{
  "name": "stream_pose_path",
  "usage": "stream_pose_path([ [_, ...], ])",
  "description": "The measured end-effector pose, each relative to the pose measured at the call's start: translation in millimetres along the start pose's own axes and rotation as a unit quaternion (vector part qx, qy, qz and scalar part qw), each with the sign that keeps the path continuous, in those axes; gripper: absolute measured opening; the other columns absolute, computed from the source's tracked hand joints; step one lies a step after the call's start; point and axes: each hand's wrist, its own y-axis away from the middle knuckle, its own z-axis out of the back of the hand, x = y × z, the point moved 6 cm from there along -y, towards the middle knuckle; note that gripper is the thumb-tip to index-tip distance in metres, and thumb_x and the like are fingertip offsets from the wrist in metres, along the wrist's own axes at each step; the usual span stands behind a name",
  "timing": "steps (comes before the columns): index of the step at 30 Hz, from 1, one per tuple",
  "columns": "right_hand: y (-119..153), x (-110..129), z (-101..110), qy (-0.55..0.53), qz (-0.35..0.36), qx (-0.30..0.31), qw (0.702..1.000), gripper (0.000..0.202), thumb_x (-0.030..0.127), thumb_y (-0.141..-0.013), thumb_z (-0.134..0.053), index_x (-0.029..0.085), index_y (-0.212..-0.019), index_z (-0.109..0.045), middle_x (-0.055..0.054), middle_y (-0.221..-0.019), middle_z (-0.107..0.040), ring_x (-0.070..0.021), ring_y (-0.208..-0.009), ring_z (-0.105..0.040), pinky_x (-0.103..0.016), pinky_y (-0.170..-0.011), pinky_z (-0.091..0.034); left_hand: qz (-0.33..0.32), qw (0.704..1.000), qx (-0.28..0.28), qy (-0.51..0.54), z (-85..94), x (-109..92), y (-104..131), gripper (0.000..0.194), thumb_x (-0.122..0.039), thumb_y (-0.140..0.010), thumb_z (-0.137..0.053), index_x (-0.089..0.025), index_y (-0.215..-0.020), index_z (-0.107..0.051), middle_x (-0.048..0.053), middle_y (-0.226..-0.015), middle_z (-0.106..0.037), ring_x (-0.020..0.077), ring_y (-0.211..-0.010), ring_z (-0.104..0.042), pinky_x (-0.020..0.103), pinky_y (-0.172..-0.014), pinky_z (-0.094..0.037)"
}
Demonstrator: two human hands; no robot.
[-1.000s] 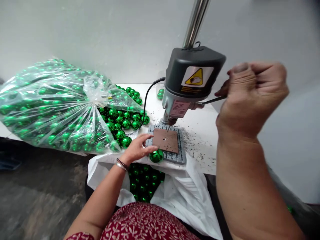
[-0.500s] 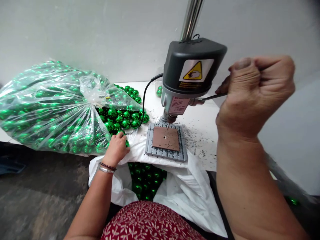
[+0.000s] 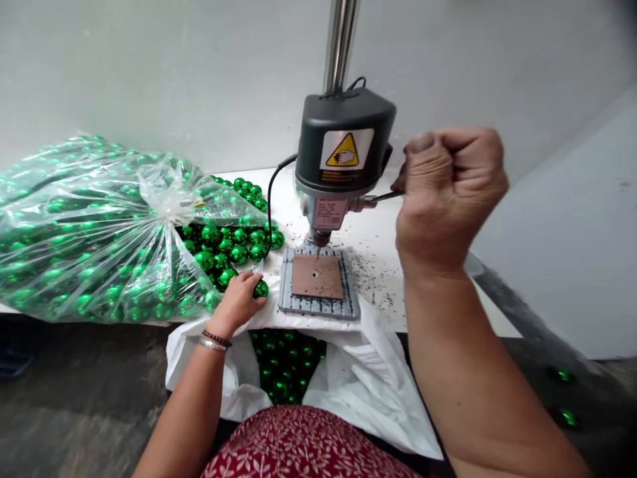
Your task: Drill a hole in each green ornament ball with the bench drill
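My left hand (image 3: 240,300) is closed on a shiny green ball (image 3: 261,289), to the left of the drill press base (image 3: 286,302). Thumb and fingers are around the ball's near side. Up on the right, my right hand (image 3: 450,192) makes a fist around the feed lever (image 3: 388,196) of the drill press (image 3: 348,139). The drill bit (image 3: 319,253) points down above a brown square board (image 3: 328,282) with a small hole in it. No ball lies on the board.
A big clear plastic bag (image 3: 99,245) full of green balls covers the table's left side, with loose balls (image 3: 239,253) spilling out. Dark shavings litter the white table (image 3: 388,265). Below the front edge, a white bag (image 3: 368,378) holds more balls. A black cable (image 3: 270,206) runs down beside the drill.
My left hand has moved right, away from the loose balls and toward the drill base, with a green ball now showing in its fingers. My right hand stays on the lever; the view has shifted.
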Motion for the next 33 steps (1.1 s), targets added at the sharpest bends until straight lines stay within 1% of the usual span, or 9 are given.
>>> stream_pose_path([
  [4,3,1,1,0.002,0.01,-0.007,1.0,0.04,0.053,-0.095,-0.054,0.014,-0.086,-0.055,0.004,-0.073,-0.051,-0.0019,-0.062,-0.047,-0.023,-0.067,-0.044,0.02,0.998,-0.022,0.054,-5.1,2,2,0.061,-0.007,-0.072,-0.067,-0.017,-0.132,-0.064,0.017,-0.137,-0.064,0.0294,-0.128,-0.062,0.045,-0.114,-0.047],
  [7,3,0,0,0.009,0.009,-0.004,1.0,0.041,0.054,-0.095,-0.053,0.014,-0.086,-0.055,0.003,-0.074,-0.053,-0.0024,-0.063,-0.046,-0.024,-0.068,-0.045,0.07,0.969,-0.071,0.227,6.4,1,3,0.058,-0.021,-0.075,-0.073,-0.017,-0.131,-0.063,0.015,-0.134,-0.065,0.0289,-0.127,-0.062,0.047,-0.114,-0.047],
  [9,3,0,0,0.006,0.006,-0.004,1.0,0.041,0.054,-0.095,-0.054,0.014,-0.087,-0.055,0.002,-0.077,-0.055,-0.0024,-0.063,-0.046,-0.024,-0.069,-0.046,0.109,0.898,-0.062,0.421,8.0,-4,1,0.056,-0.035,-0.081,-0.071,-0.018,-0.133,-0.061,0.011,-0.123,-0.069,0.0247,-0.113,-0.068,0.043,-0.105,-0.054],
  [12,3,1,0,0.0,0.009,-0.007,1.0,0.04,0.053,-0.095,-0.054,0.014,-0.087,-0.055,0.002,-0.077,-0.054,-0.0026,-0.062,-0.046,-0.025,-0.07,-0.047,0.164,0.757,-0.007,0.632,-1.6,-21,-7,0.043,-0.042,-0.087,-0.065,-0.018,-0.123,-0.063,0.008,-0.106,-0.073,0.0163,-0.085,-0.072,0.029,-0.078,-0.06],
  [14,3,2,0,0.0,0.011,-0.006,1.0,0.039,0.052,-0.096,-0.054,0.014,-0.087,-0.056,0.003,-0.076,-0.053,-0.0025,-0.062,-0.045,-0.024,-0.07,-0.047,0.192,0.724,0.025,0.662,-10.7,-32,-12,0.033,-0.042,-0.087,-0.065,-0.017,-0.108,-0.067,0.008,-0.099,-0.074,0.0129,-0.073,-0.069,0.023,-0.065,-0.056],
  [17,3,4,0,0.006,0.012,-0.003,1.0,0.04,0.053,-0.096,-0.053,0.014,-0.086,-0.055,0.004,-0.074,-0.051,-0.0018,-0.062,-0.044,-0.023,-0.07,-0.046,0.204,0.744,0.045,0.635,-21.4,-44,-22,0.028,-0.039,-0.089,-0.063,-0.016,-0.105,-0.069,0.009,-0.101,-0.075,0.0106,-0.069,-0.067,0.02,-0.058,-0.051],
  [24,2,6,-1,-0.004,0.014,0.007,1.0,0.043,0.056,-0.095,-0.051,0.015,-0.085,-0.052,0.005,-0.071,-0.047,-0.0009,-0.062,-0.041,-0.021,-0.069,-0.044,0.116,0.873,0.053,0.471,-27.2,-67,-52,0.044,-0.034,-0.085,-0.068,-0.014,-0.124,-0.069,0.001,-0.079,-0.07,0.0102,-0.062,-0.059,0.021,-0.057,-0.047],
  [29,3,6,-2,-0.015,0.004,0.027,1.0,0.043,0.056,-0.096,-0.047,0.015,-0.087,-0.052,0.005,-0.075,-0.045,0.0003,-0.065,-0.04,-0.019,-0.073,-0.045,0.087,0.93,0.017,0.357,-23.5,-72,-62,0.046,-0.038,-0.082,-0.071,-0.016,-0.122,-0.071,0.004,-0.092,-0.075,0.0181,-0.084,-0.067,0.028,-0.078,-0.054],
  [33,3,7,-2,-0.014,-0.001,0.026,1.0,0.046,0.06,-0.094,-0.046,0.015,-0.086,-0.051,0.005,-0.075,-0.046,0.0003,-0.063,-0.038,-0.019,-0.071,-0.045,0.071,0.953,0.005,0.294,-18.4,-79,-61,0.051,-0.036,-0.081,-0.074,-0.017,-0.128,-0.069,0.006,-0.108,-0.077,0.022,-0.099,-0.069,0.031,-0.092,-0.053],
])
